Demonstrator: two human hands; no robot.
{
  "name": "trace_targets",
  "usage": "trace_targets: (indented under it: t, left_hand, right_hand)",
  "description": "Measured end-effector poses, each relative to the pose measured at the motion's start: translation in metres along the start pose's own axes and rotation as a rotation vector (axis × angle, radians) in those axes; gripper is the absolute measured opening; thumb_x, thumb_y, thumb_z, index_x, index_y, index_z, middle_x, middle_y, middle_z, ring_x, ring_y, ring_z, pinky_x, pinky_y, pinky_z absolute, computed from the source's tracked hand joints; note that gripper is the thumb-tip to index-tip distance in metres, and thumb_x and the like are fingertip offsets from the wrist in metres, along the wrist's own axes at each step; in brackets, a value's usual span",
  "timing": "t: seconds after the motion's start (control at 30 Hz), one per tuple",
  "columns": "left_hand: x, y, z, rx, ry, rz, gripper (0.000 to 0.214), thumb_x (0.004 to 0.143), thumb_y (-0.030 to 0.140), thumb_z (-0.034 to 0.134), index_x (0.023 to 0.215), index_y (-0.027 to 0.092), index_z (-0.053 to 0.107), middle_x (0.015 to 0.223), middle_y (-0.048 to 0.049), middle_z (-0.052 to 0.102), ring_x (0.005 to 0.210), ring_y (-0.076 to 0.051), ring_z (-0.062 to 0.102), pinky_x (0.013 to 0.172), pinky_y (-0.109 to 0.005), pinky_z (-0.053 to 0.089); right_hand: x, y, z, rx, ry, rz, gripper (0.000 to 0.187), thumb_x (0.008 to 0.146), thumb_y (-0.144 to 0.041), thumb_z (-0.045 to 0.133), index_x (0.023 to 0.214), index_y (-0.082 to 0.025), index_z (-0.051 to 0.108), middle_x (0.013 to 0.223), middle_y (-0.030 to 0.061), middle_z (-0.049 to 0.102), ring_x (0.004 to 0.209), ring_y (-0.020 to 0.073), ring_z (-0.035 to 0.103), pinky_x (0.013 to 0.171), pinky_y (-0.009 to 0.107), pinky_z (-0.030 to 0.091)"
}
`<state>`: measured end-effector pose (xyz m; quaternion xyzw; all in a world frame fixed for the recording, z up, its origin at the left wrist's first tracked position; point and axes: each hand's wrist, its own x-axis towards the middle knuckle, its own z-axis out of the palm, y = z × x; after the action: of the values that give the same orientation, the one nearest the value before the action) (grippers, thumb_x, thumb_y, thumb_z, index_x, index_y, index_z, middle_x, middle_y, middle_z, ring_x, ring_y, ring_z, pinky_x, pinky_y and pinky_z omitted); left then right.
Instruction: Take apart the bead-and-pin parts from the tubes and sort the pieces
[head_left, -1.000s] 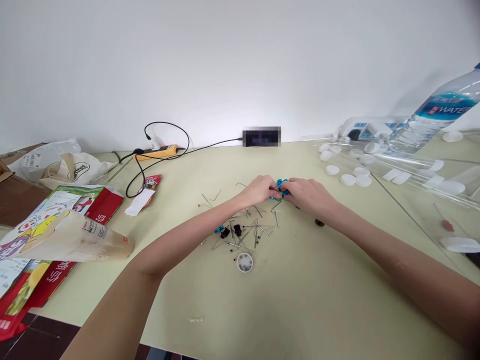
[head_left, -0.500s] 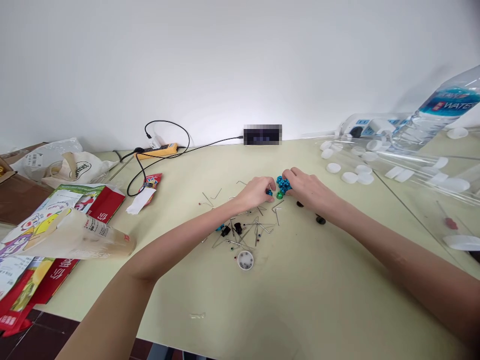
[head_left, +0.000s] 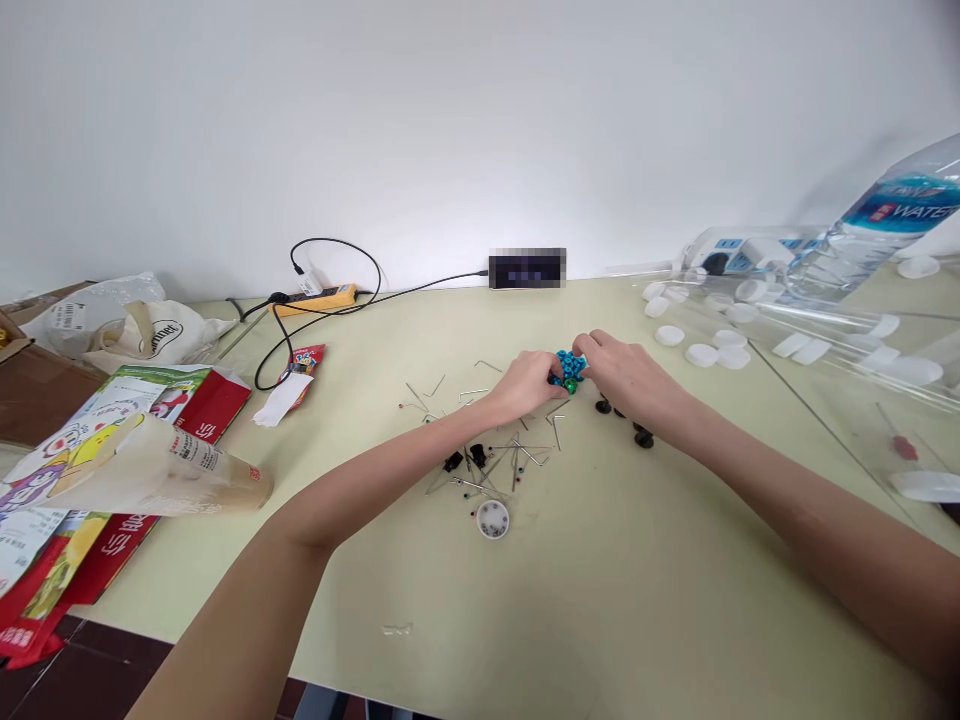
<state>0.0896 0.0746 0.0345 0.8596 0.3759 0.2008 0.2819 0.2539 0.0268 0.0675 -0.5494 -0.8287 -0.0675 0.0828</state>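
My left hand (head_left: 527, 383) pinches a small blue piece (head_left: 555, 380) at the left edge of a cluster of shiny blue pieces (head_left: 571, 362). On the cluster's right side, my right hand (head_left: 616, 368) has its fingers curled against the blue pieces; its fingertips are partly hidden. A green piece (head_left: 571, 386) sits at the front of the cluster, between both hands. Black round pieces (head_left: 643, 438) lie under and beside my right wrist. Bent metal hex keys (head_left: 517, 460) and tiny screws are strewn below my left forearm, with black parts (head_left: 478, 455) among them.
A white round cap (head_left: 493, 520) holds small bits. Crumpled bags and a plastic cup (head_left: 161, 470) lie at left, near a yellow power strip (head_left: 322, 299). A pixelated phone-like device (head_left: 527, 270) leans on the wall. White discs (head_left: 701, 355), clear tubes and a water bottle (head_left: 862, 230) are at right.
My left hand has moved right with the blue piece, up to the cluster. My right hand has shifted slightly right, and more black pieces show beneath it.
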Motion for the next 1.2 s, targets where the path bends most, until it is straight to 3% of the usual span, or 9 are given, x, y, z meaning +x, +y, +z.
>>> trace_targets:
  t: [0.23, 0.63, 0.77, 0.87, 1.03, 1.2]
  left_hand:
    - [-0.002, 0.000, 0.004, -0.144, -0.010, -0.026, 0.034, 0.067, 0.017, 0.069, 0.091, 0.018, 0.045, 0.080, -0.0007, 0.061, 0.073, -0.015, 0.057, 0.059, -0.024, 0.041]
    - [0.007, 0.002, 0.005, -0.218, -0.002, -0.036, 0.048, 0.064, 0.017, 0.071, 0.098, 0.019, 0.037, 0.077, 0.0005, 0.059, 0.070, -0.015, 0.057, 0.060, -0.025, 0.042]
    - [-0.004, 0.000, -0.023, -0.180, -0.076, -0.058, 0.033, 0.070, 0.017, 0.066, 0.094, 0.018, 0.044, 0.079, -0.0004, 0.061, 0.071, -0.014, 0.058, 0.063, -0.025, 0.043]
    - [-0.023, -0.005, -0.053, -0.056, -0.127, -0.082, 0.014, 0.071, 0.018, 0.064, 0.080, 0.016, 0.054, 0.080, -0.0017, 0.062, 0.076, -0.014, 0.059, 0.065, -0.025, 0.044]
    - [-0.070, -0.013, -0.091, 0.025, -0.151, -0.175, 0.009, 0.076, 0.026, 0.060, 0.078, 0.018, 0.061, 0.074, 0.0004, 0.064, 0.070, -0.013, 0.058, 0.061, -0.024, 0.043]
    - [-0.124, -0.020, -0.111, 0.073, -0.200, -0.284, 0.013, 0.078, 0.031, 0.057, 0.084, 0.020, 0.062, 0.081, 0.0003, 0.063, 0.076, -0.014, 0.057, 0.063, -0.023, 0.042]
  right_hand:
    - [-0.004, -0.002, -0.011, 0.033, -0.133, -0.046, 0.014, 0.080, -0.010, 0.045, 0.073, -0.021, 0.039, 0.067, 0.0008, 0.050, 0.053, 0.0146, 0.040, 0.050, 0.027, 0.019]
    - [-0.006, -0.002, -0.011, -0.111, -0.163, -0.050, 0.019, 0.076, -0.001, 0.040, 0.077, -0.019, 0.043, 0.069, 0.0040, 0.052, 0.050, 0.0148, 0.037, 0.049, 0.028, 0.019]
    - [-0.008, -0.006, -0.019, -0.085, -0.147, -0.019, 0.015, 0.078, -0.004, 0.041, 0.081, -0.018, 0.046, 0.070, 0.0045, 0.054, 0.052, 0.0157, 0.040, 0.049, 0.028, 0.020]
    - [-0.010, -0.014, -0.017, 0.066, -0.198, -0.086, 0.012, 0.082, -0.009, 0.043, 0.084, -0.019, 0.049, 0.077, 0.0043, 0.056, 0.062, 0.0169, 0.049, 0.051, 0.026, 0.024]
    - [-0.019, -0.031, -0.002, 0.128, -0.247, -0.250, 0.018, 0.079, -0.007, 0.048, 0.094, -0.017, 0.052, 0.089, 0.0073, 0.052, 0.065, 0.0170, 0.049, 0.056, 0.027, 0.030]
    - [-0.021, -0.035, 0.004, 0.295, -0.328, -0.146, 0.010, 0.084, -0.012, 0.041, 0.084, -0.019, 0.048, 0.089, 0.0067, 0.052, 0.075, 0.0193, 0.049, 0.060, 0.028, 0.035]
